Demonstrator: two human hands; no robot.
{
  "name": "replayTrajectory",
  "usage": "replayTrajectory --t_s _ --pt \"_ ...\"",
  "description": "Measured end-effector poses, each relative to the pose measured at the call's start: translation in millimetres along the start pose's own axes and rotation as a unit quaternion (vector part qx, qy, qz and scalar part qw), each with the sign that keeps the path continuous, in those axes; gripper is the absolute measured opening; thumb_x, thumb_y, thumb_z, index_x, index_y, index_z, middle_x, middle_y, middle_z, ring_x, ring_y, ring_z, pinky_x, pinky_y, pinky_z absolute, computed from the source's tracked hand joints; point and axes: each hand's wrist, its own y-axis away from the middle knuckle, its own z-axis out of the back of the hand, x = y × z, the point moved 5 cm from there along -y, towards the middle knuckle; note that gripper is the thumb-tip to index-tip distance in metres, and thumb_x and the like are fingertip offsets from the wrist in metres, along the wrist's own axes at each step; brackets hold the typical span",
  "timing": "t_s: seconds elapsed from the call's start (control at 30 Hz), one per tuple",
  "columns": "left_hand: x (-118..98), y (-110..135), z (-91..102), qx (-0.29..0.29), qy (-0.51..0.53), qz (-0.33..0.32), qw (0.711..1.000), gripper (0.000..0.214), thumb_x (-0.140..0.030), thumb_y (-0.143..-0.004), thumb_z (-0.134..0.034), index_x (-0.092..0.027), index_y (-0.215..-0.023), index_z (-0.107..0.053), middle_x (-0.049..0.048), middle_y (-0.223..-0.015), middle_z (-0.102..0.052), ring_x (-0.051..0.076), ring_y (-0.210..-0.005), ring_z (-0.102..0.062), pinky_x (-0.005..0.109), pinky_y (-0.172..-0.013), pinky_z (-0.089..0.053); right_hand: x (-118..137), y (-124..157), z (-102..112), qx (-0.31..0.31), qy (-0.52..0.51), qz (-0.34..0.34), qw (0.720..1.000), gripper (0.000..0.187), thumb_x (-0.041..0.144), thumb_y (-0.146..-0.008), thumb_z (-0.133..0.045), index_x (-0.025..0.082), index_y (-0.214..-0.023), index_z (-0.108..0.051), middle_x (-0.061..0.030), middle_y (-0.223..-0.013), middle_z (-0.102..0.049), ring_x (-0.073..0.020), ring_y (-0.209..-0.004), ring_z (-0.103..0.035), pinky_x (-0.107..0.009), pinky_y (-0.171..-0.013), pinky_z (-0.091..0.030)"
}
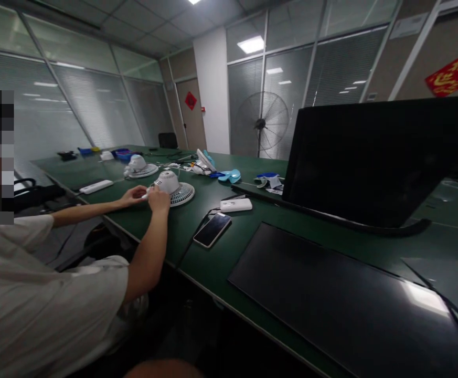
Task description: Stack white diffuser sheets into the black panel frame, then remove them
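Neither of my hands is in view. In front of me a large black flat panel (347, 310) lies face up on the green table (197, 262). Behind it a black monitor (370, 157) stands tilted on its edge. To my left a co-worker in a white shirt (35, 310) sits at the table. Both of that person's hands (148, 197) rest on a small white fan (172, 188) that lies face down.
A black phone (212, 229) with a cable and a white power bank (235, 205) lie between the co-worker and the panel. A second white fan (140, 167), blue parts (229, 176) and small items lie farther back. A tall pedestal fan (262, 125) stands by the glass wall.
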Motion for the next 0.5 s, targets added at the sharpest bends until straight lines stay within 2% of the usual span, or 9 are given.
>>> replayTrajectory --t_s 0.07,0.1,0.13,0.17,0.2,0.27,0.37,0.43,0.5 --pt "13 -8 -6.8 0.002 0.05 -0.024 0.998 0.044 -0.042 -0.105 -0.067 -0.015 -0.139 -0.062 0.0115 -0.137 -0.066 0.026 -0.117 -0.069 0.048 -0.098 -0.061 29 -68 31 -0.054 0.029 0.003 0.998 0.071 0.03 -0.116 0.004 -0.013 -0.122 -0.053 -0.0056 -0.111 -0.056 0.0047 -0.068 -0.052 -0.019 -0.077 -0.049" --pt "18 -10 -9.1 -0.011 0.086 -0.032 0.996 0.043 -0.043 -0.107 -0.063 -0.013 -0.138 -0.063 0.0097 -0.135 -0.066 0.028 -0.119 -0.069 0.048 -0.099 -0.061 39 -94 42 -0.08 0.045 -0.003 0.996 0.073 0.026 -0.114 0.008 -0.014 -0.123 -0.052 -0.0063 -0.113 -0.056 0.0058 -0.069 -0.051 -0.02 -0.079 -0.049" --pt "24 -12 -11.0 -0.025 0.108 -0.027 0.993 0.043 -0.044 -0.108 -0.061 -0.012 -0.137 -0.064 0.0086 -0.134 -0.067 0.029 -0.12 -0.069 0.049 -0.1 -0.06 45 -114 49 -0.106 0.059 -0.012 0.993 0.064 0.029 -0.118 -0.005 -0.013 -0.126 -0.052 -0.0066 -0.116 -0.055 0.0044 -0.07 -0.053 -0.019 -0.081 -0.051" --pt "29 -14 -13.2 -0.03 0.119 -0.019 0.992 0.043 -0.044 -0.108 -0.061 -0.012 -0.136 -0.064 0.0082 -0.133 -0.067 0.03 -0.12 -0.069 0.049 -0.1 -0.06 49 -129 53 -0.125 0.07 -0.02 0.99 0.056 0.035 -0.121 -0.026 -0.018 -0.13 -0.044 -0.0072 -0.12 -0.051 0.0019 -0.073 -0.053 -0.022 -0.082 -0.054" --pt "34 -15 -15.0 -0.03 0.118 -0.011 0.993 0.041 -0.043 -0.107 -0.063 -0.014 -0.136 -0.065 0.0085 -0.134 -0.067 0.03 -0.12 -0.069 0.05 -0.099 -0.061 50 -139 55 -0.14 0.079 -0.031 0.987 0.057 0.035 -0.12 -0.035 -0.019 -0.133 -0.041 -0.0085 -0.123 -0.05 0.0004 -0.076 -0.054 -0.025 -0.085 -0.055" --pt "41 -18 -17.8 -0.02 0.078 0.007 0.997 0.042 -0.041 -0.103 -0.07 -0.017 -0.137 -0.064 0.0107 -0.136 -0.067 0.027 -0.116 -0.07 0.049 -0.097 -0.062 50 -148 55 -0.156 0.09 -0.046 0.983 0.061 0.036 -0.118 -0.045 -0.021 -0.136 -0.036 -0.0108 -0.126 -0.048 -0.0024 -0.083 -0.056 -0.031 -0.091 -0.057" --pt "38 -18 -16.6 -0.029 0.033 -0.015 0.999 0.042 -0.04 -0.102 -0.072 -0.017 -0.137 -0.064 0.0117 -0.137 -0.067 0.026 -0.114 -0.07 0.048 -0.096 -0.062 48 -144 58 -0.137 0.083 -0.04 0.986 0.058 0.035 -0.12 -0.038 -0.022 -0.133 -0.038 -0.0095 -0.122 -0.049 -0.002 -0.082 -0.057 -0.03 -0.089 -0.056" --pt "30 -14 -14.9 -0.045 0.033 -0.025 0.998 0.044 -0.04 -0.102 -0.072 -0.016 -0.138 -0.063 0.0113 -0.137 -0.067 0.027 -0.115 -0.07 0.049 -0.096 -0.062 44 -130 59 -0.087 0.062 -0.014 0.994 0.059 0.038 -0.121 -0.035 -0.02 -0.125 -0.044 -0.0037 -0.111 -0.051 0.001 -0.069 -0.051 -0.024 -0.079 -0.055" --pt "18 -6 -13.5 -0.058 0.066 -0.035 0.995 0.043 -0.041 -0.104 -0.068 -0.014 -0.138 -0.063 0.009 -0.135 -0.067 0.03 -0.118 -0.069 0.051 -0.097 -0.061 32 -97 53 -0.008 0.03 0.02 0.999 0.061 0.038 -0.122 -0.021 -0.015 -0.117 -0.052 0.0005 -0.101 -0.052 0.003 -0.059 -0.044 -0.019 -0.071 -0.051"
